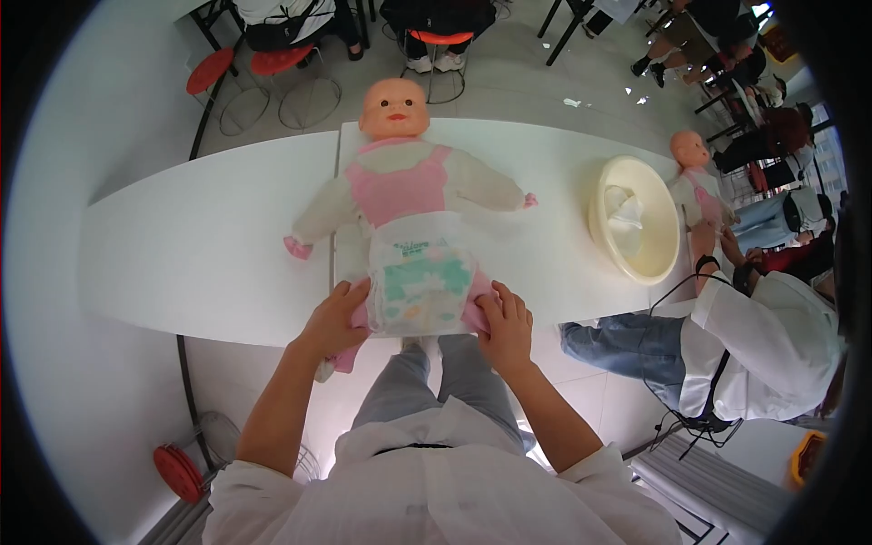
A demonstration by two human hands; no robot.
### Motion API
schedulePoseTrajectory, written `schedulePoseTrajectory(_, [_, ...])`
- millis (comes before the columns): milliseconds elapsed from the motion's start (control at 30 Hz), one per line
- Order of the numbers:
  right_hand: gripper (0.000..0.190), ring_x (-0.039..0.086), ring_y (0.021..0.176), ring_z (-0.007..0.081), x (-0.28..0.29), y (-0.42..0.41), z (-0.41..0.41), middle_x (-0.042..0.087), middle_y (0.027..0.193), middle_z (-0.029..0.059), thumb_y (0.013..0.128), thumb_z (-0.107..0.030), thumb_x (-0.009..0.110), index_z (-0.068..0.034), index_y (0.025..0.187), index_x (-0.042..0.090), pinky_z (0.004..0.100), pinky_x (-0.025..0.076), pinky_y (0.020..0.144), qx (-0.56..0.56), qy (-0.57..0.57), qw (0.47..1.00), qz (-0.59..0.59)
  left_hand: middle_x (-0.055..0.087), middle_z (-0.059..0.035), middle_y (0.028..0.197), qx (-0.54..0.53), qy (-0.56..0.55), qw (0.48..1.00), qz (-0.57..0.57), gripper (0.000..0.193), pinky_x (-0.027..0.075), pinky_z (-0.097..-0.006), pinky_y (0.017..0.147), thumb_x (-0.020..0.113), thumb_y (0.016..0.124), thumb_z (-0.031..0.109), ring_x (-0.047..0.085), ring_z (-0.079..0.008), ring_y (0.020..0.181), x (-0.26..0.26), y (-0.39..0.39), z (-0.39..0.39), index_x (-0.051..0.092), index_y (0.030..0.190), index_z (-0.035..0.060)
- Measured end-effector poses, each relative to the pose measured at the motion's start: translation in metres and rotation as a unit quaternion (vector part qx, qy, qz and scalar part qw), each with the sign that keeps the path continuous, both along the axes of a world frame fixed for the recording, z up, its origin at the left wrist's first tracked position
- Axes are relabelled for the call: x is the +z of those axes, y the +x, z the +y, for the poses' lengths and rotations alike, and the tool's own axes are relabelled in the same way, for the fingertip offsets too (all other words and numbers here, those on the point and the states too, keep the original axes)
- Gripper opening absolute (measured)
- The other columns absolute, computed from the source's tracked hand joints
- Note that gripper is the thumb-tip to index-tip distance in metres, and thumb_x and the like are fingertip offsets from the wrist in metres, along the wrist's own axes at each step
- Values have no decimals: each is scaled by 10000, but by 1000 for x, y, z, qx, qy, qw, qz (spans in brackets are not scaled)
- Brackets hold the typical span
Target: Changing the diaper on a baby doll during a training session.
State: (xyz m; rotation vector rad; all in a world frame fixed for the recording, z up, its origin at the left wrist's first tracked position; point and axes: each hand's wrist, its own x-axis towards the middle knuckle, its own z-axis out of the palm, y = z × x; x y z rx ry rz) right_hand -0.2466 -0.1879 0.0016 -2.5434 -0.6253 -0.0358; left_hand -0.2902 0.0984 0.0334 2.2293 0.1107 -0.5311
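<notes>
A baby doll (396, 178) in a pink and cream outfit lies on its back on the white table (225, 231), its head towards the far edge. A printed disposable diaper (422, 279) covers its lower belly and hips. My left hand (335, 317) is closed around the doll's pink-clothed leg on the left, beside the diaper's edge. On the other side my right hand (505, 327) grips the other pink leg, its fingers bent over the cloth. Both legs reach the near table edge, and the left one hangs over it.
A cream plastic basin (599, 225) with white cloth inside stands on the right of the table. Beyond it a co-worker (763, 340) in a white top handles another doll (691, 153). Red stools (210, 70) and seated people are past the far edge.
</notes>
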Motion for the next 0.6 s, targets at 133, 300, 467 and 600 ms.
schedulePoseTrajectory(133, [285,537,849,259,21,-42,30,519,1065,124,711,-140,617,-76,979,544,328,443,660,-22,44,992,114,449,-146,1002,24,-25,999,-31,777,434,-372,811,653,610,146,501,-339,940,-12,-6,-11,337,1319,122])
schedulePoseTrajectory(300, [223,572,742,167,4,-45,53,565,977,94,851,-252,548,-69,977,538,274,456,613,-113,236,666,698,462,-170,1030,34,-82,994,-64,787,415,-382,843,652,606,136,486,-353,974,-13,-5,-13,324,1319,86])
schedulePoseTrajectory(467, [253,572,830,157,4,-39,85,576,975,97,874,-223,513,-25,1030,521,278,475,714,-182,521,463,694,446,-165,1211,82,-203,975,-38,831,328,-317,965,616,582,90,434,-282,1138,-9,-5,-19,284,1342,37])
schedulePoseTrajectory(600, [239,584,746,136,5,-33,74,606,883,80,859,-225,536,-13,967,557,257,474,636,-183,457,548,676,429,-167,1245,58,-150,986,-33,839,313,-317,979,618,589,92,419,-272,1165,-7,-7,-16,264,1346,20])
